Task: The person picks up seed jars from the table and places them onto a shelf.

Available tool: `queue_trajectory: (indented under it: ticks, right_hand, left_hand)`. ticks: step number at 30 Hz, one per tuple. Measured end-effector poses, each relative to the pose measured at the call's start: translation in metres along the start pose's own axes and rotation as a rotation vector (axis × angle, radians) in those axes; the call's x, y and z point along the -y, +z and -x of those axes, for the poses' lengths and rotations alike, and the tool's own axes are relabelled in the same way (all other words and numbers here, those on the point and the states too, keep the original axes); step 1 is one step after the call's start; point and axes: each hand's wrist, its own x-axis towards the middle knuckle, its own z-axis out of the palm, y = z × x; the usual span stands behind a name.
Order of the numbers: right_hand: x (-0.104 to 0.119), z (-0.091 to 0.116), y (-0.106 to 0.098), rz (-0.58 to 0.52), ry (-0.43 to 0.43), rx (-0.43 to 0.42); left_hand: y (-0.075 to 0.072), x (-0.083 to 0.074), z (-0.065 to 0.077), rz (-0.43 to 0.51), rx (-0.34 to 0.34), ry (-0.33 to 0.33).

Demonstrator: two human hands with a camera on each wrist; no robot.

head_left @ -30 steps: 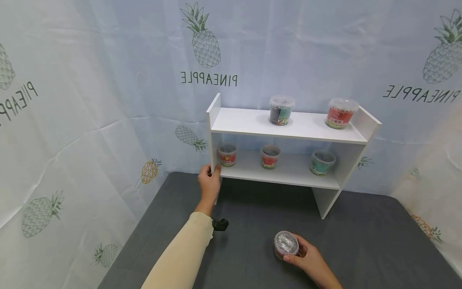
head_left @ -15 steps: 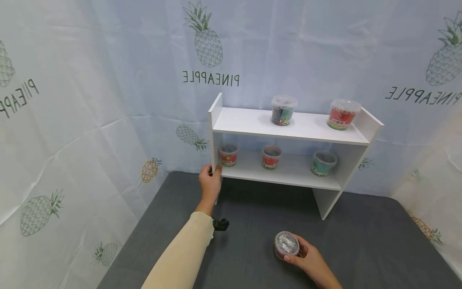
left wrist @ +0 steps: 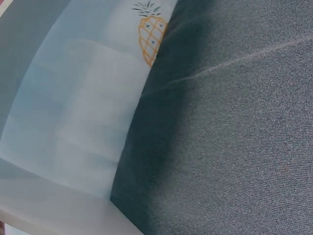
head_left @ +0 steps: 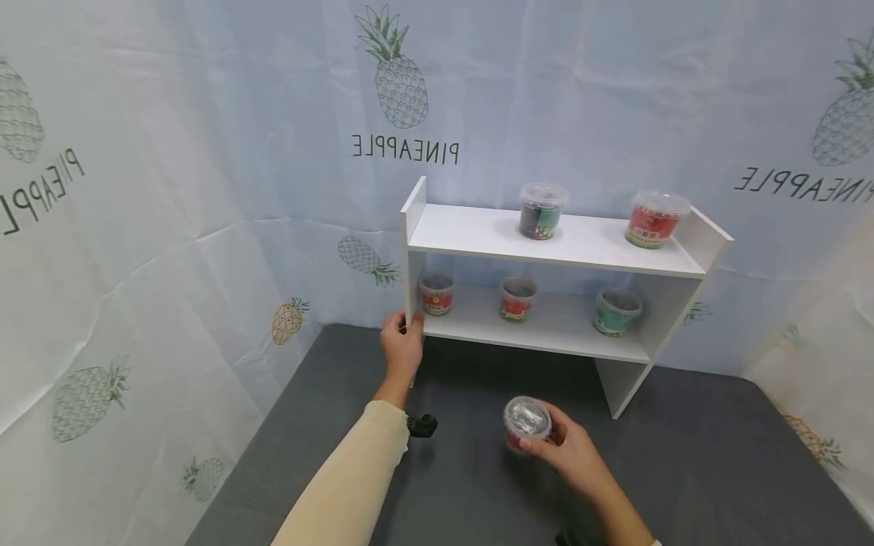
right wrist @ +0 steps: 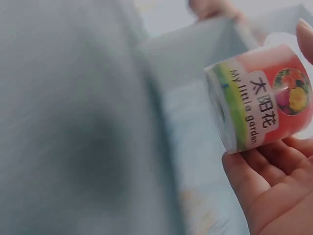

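My right hand (head_left: 573,453) grips a small lidded plastic tub (head_left: 526,418) above the dark table, in front of the shelf. In the right wrist view the tub's red label (right wrist: 266,93) reads "My little garden", with Chinese characters and a flower picture. Fingers (right wrist: 244,181) support it from one side and the thumb from the other. My left hand (head_left: 401,349) holds the left side panel of the white two-tier shelf (head_left: 471,230), thumb on its front edge, low by the lower board. In the left wrist view that hand is out of sight.
On the upper board stand a dark-green-labelled tub (head_left: 542,212) and a red one (head_left: 655,220). Below are two red-labelled tubs, left (head_left: 437,294) and middle (head_left: 517,299), and a teal one (head_left: 617,312) at right. A pineapple-print curtain (head_left: 307,91) hangs behind the grey table (head_left: 471,485).
My right hand has lifted the tub from the table and moved it forward, slightly left, toward the shelf. My left hand keeps its grip on the panel. The head view has shifted slightly.
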Motion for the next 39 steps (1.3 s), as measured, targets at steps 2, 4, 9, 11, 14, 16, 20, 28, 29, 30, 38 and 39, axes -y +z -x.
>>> queue_trajectory:
  ticks: [2,4,9,11,14,16,20,28,29,30,38,39]
  right_hand:
    - [0.028,-0.014,0.0,0.027,-0.102,0.036]
    - [0.06,-0.028,0.0,0.042,-0.188,0.078]
    - [0.141,-0.061,-0.001,0.07,-0.343,0.141]
    - [0.168,-0.075,-0.001,0.077,-0.382,0.146]
    - [0.201,-0.094,0.0,0.072,-0.391,0.122]
    - [0.217,-0.105,0.002,0.056,-0.369,0.093]
    - [0.24,-0.129,0.008,0.064,-0.3,0.022]
    - [0.261,-0.175,0.026,0.264,-0.166,-0.015]
    - [0.263,-0.179,0.029,0.273,-0.153,-0.005]
    - [0.265,-0.183,0.031,0.278,-0.138,0.003]
    - [0.272,-0.21,0.042,0.297,-0.068,0.001]
    - [0.272,-0.213,0.043,0.301,-0.06,-0.011]
  left_hand:
    - [0.001,-0.001,0.0,0.006,0.002,0.005]
    - [0.001,-0.002,0.0,0.016,0.002,0.01]
    - [0.001,-0.004,0.002,0.032,0.005,0.022]
    - [0.002,-0.003,0.002,0.031,0.004,0.027]
    - [0.002,0.0,0.002,0.036,0.001,0.035]
    - [0.003,-0.001,0.003,0.041,-0.003,0.048]
    - [0.0,-0.017,0.009,0.033,-0.007,0.075]
    - [-0.005,-0.04,0.016,0.027,-0.015,0.08]
    - [-0.006,-0.04,0.016,0.03,-0.016,0.078]
    - [-0.006,-0.04,0.016,0.032,-0.014,0.075]
    - [-0.007,-0.042,0.016,0.032,0.0,0.045]
    - [-0.007,-0.043,0.016,0.03,0.0,0.048]
